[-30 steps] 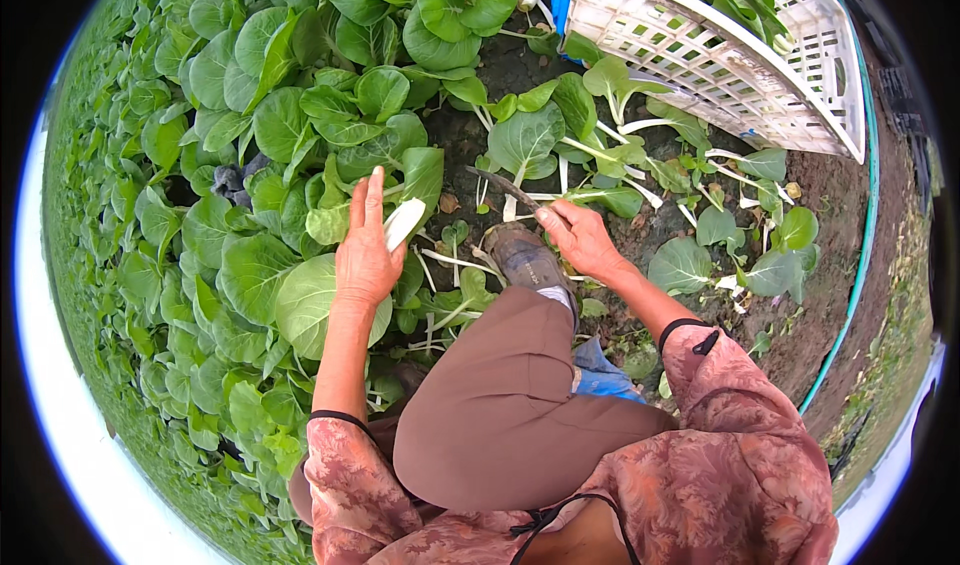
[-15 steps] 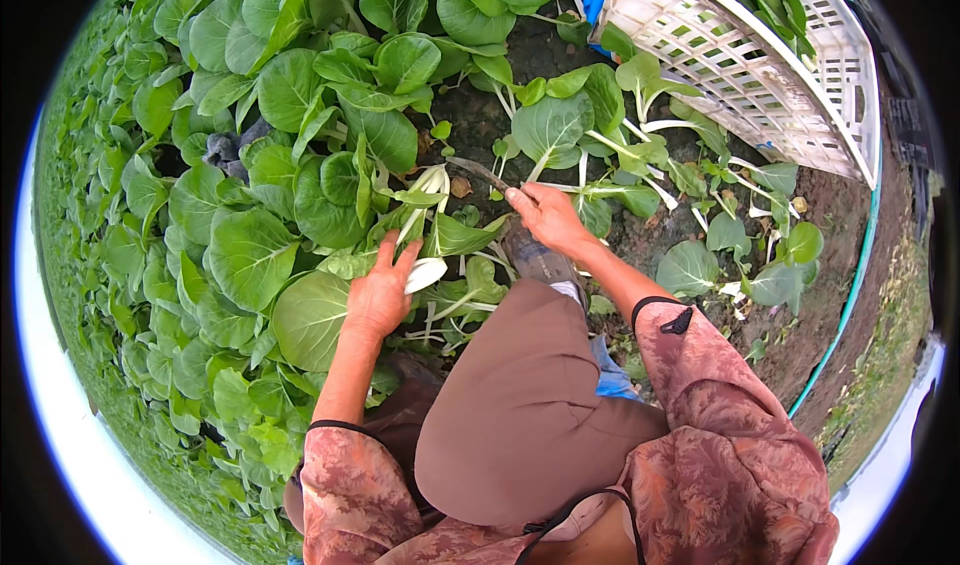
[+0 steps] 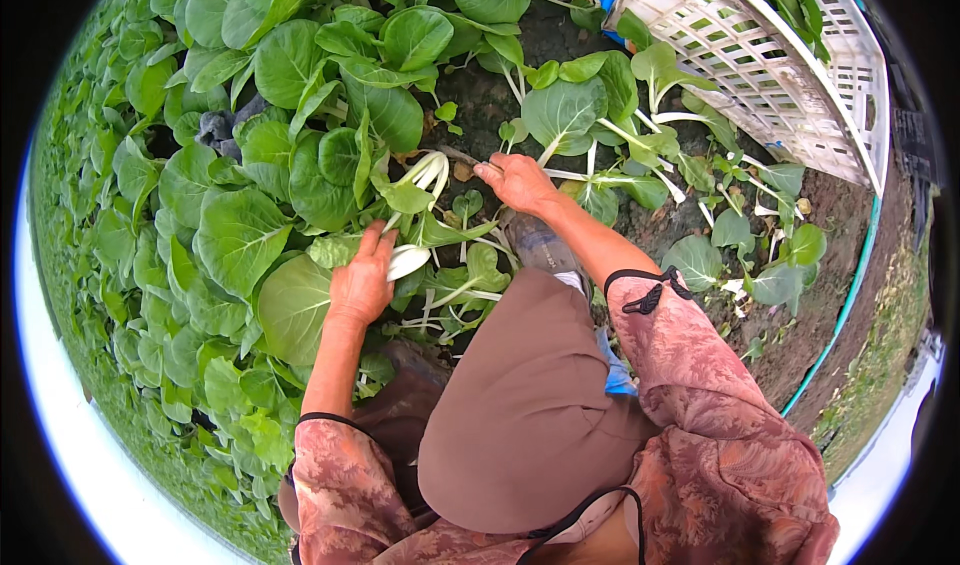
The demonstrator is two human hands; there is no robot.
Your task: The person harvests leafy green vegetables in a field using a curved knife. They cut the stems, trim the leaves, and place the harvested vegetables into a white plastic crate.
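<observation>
Our left hand [image 3: 360, 283] grips a white-stemmed bok choy plant [image 3: 415, 215] at its base, fingers curled. Our right hand [image 3: 517, 180] pinches a thin tool [image 3: 455, 153], w/ white crate [image 3: 760, 60] nearby.

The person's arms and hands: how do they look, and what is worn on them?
Both hands are bare: the left hand and the right hand wear no gloves. The forearms are uncovered too. Loose sleeves, reddish-pink with a faded leafy pattern, are pushed up to about the elbows: the left sleeve and the right sleeve. Each cuff has a thin dark edge. No ring, watch or bracelet is visible.
</observation>
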